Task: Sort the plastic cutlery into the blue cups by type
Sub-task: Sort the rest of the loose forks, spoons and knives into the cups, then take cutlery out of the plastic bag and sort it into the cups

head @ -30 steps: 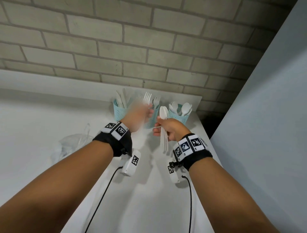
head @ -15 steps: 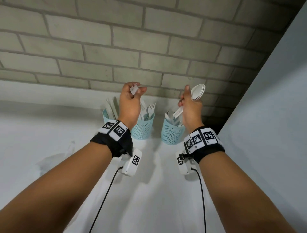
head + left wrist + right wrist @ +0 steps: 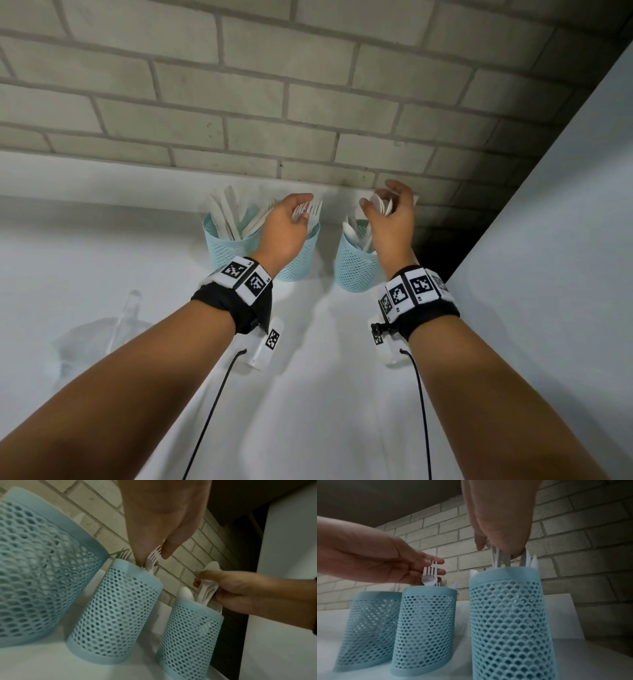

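Three blue mesh cups stand at the back of the white counter. The left cup (image 3: pixel 222 251) holds knives, the middle cup (image 3: pixel 301 262) forks, the right cup (image 3: pixel 352 270) spoons. My left hand (image 3: pixel 301 210) hovers over the middle cup (image 3: pixel 116 608) and pinches white forks (image 3: pixel 154 557) between thumb and fingers, their handles down inside the rim. My right hand (image 3: pixel 383 205) is above the right cup (image 3: pixel 506 615), fingers curled round a bundle of white spoons (image 3: pixel 207 589) whose handles reach into the cup. In the right wrist view, the forks (image 3: pixel 429 574) show tines up.
A crumpled clear plastic bag (image 3: pixel 96 339) lies on the counter to the left. A brick wall (image 3: pixel 308 102) rises right behind the cups. A white panel (image 3: pixel 548 240) closes off the right side, with a dark gap (image 3: pixel 442 246) beside the right cup.
Both hands have come down from chest height to the cup rims. The forks and the spoons, held high half a second ago, now dip into the middle and right cups.
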The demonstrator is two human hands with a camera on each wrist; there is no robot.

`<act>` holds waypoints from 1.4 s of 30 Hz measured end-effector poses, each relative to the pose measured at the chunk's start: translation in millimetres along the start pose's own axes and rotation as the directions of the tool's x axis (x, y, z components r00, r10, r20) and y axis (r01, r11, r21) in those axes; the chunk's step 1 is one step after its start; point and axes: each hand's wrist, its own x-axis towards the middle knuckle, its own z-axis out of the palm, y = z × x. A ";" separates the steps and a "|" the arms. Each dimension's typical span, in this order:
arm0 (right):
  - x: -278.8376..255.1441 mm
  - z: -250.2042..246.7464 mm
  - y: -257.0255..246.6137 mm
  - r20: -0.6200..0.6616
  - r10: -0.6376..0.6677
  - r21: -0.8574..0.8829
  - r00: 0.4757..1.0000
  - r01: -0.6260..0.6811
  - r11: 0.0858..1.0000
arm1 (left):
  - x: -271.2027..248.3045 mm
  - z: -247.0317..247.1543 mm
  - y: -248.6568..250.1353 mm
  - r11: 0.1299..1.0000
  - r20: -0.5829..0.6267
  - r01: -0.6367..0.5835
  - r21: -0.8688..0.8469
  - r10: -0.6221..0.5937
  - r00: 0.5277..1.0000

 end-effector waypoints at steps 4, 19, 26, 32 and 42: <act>-2.1 -3.2 5.2 0.105 -0.331 -0.379 0.938 0.345 0.859 | -4.3 -0.2 1.9 0.979 -0.003 -0.125 0.160 0.127 0.992; -23.4 1.3 -34.7 0.387 -0.229 -0.670 0.893 0.443 0.595 | -39.1 -44.8 60.4 0.751 0.199 -0.110 0.651 -0.029 0.980; -83.0 33.7 -56.6 0.310 -0.202 -0.458 0.929 0.332 0.825 | -74.4 -116.3 58.3 0.803 -0.054 0.088 0.590 -0.069 0.996; -136.0 84.6 -61.3 0.623 0.086 -0.269 0.777 0.110 0.957 | -129.1 -174.7 26.8 0.587 -0.225 0.389 0.710 -0.334 0.915; -205.9 144.8 -69.1 0.918 0.226 -0.284 0.324 0.144 0.948 | -201.3 -203.4 -0.4 0.445 -0.319 0.606 0.660 -0.564 0.761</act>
